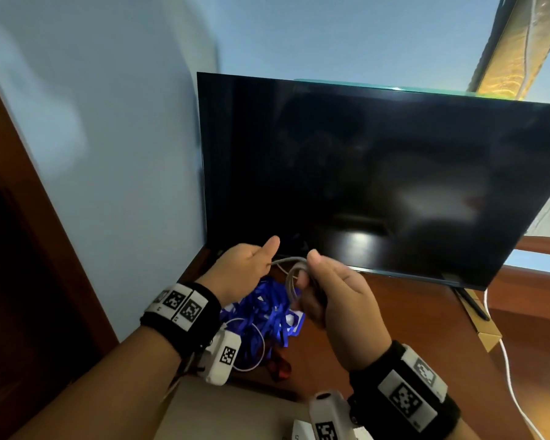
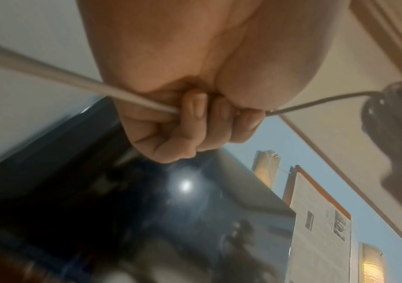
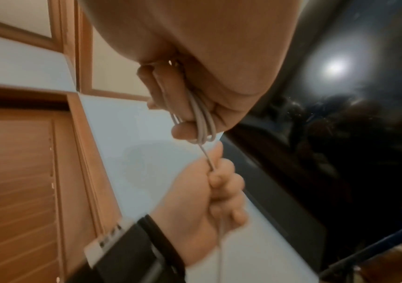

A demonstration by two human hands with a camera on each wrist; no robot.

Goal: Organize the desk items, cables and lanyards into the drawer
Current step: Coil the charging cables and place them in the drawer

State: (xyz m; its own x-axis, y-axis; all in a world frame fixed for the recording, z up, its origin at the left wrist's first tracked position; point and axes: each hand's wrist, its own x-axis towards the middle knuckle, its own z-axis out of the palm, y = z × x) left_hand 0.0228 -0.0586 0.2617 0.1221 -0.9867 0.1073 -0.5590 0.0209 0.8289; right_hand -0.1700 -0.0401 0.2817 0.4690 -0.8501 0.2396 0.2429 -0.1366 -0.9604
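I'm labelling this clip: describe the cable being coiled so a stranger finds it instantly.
In front of the dark monitor, both hands hold it above the wooden desk. The grey cable loops in the right hand and runs to the left hand, unlike the blue lanyards below.

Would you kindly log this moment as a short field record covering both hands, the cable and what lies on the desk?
left hand: left hand grips the free run of the thin grey cable, fingers curled round it
right hand: right hand holds the coiled loops of the same cable
cable state: partly coiled, a short stretch spans between the hands, held above the desk
desk: brown wooden desk
on desk: tangled pile of blue ribbon lanyards, below the hands
behind: dark flat monitor screen, switched off
drawer: not in view
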